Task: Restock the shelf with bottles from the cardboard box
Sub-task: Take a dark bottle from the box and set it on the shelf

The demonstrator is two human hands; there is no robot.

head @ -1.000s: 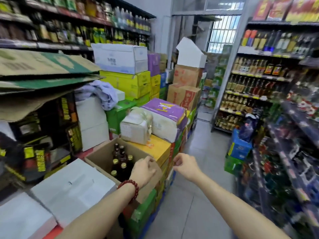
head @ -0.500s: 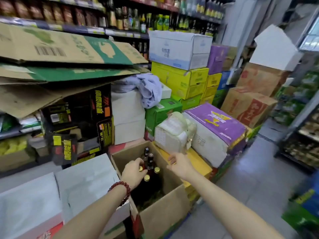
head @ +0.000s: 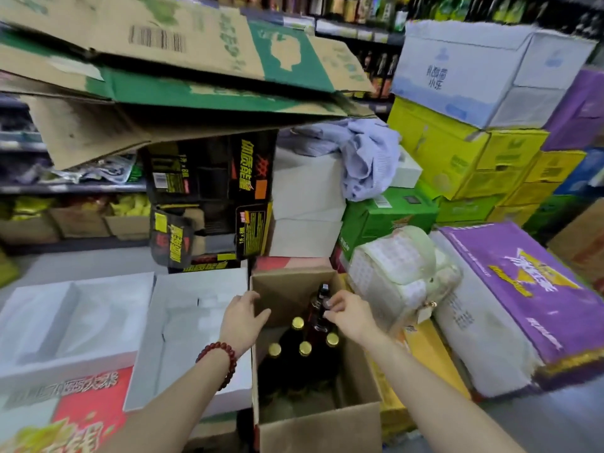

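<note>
An open brown cardboard box (head: 327,426) stands in front of me, low in the view. Inside it stand several dark bottles with gold caps (head: 305,348). A taller dark bottle with a black cap (head: 318,305) rises at the back of the box. My right hand (head: 346,313) pinches this bottle at its neck. My left hand (head: 242,318), a red bead bracelet on its wrist, rests with relaxed fingers on the box's left wall and holds nothing. The bottles' lower parts are dark and hard to make out.
White boxes (head: 189,328) lie to the left of the cardboard box. A pale wrapped pack (head: 402,269) and a purple carton (head: 523,289) sit to its right. Flattened cardboard sheets (head: 183,76) overhang black cartons (head: 209,197). Shelves with bottles (head: 356,8) run along the top.
My view has swung left and down over the box. My right hand moved in from the box's right rim to the black-capped bottle. My left hand shifted from the bottles to the left wall.
</note>
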